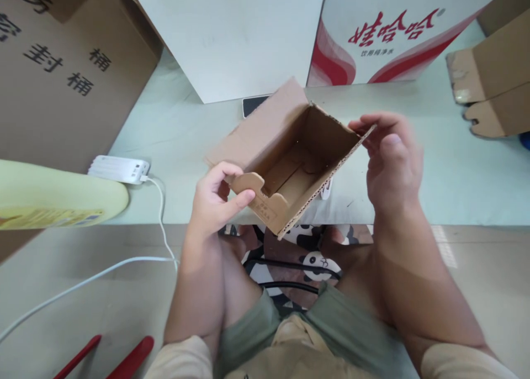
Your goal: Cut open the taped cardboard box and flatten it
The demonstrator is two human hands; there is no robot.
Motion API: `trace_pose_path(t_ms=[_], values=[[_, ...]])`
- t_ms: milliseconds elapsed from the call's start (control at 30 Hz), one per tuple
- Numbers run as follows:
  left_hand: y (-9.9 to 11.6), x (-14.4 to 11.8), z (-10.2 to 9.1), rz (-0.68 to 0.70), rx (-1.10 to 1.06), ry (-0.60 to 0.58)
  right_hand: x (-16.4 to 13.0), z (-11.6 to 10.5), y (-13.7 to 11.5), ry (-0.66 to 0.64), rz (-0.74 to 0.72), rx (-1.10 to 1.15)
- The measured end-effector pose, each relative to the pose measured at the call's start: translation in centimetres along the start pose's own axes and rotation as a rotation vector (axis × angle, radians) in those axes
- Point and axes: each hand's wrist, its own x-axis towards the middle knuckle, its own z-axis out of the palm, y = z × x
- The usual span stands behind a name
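Head view: small open brown corrugated cardboard box [290, 163] held aloft, left hand [215, 199] pinching near flap, right hand [391, 163] gripping far corner.

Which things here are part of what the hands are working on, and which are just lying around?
In hand:
small cardboard box, gripped by left hand and right hand

Lying about:
white power strip
white carton
red-printed carton
large brown carton
phone
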Motion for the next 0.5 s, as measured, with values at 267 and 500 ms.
trace_pose_path(t_ms=[267,500], values=[[-1.9,-0.5,2.1,0.226,0.053,0.094,-0.4,0.3,-0.4,-0.068,-0.007,-0.082],[-0.8,0.0,1.6,0.337,0.034,-0.095,-0.2,0.8,0.4,-0.165,-0.004,-0.342]])
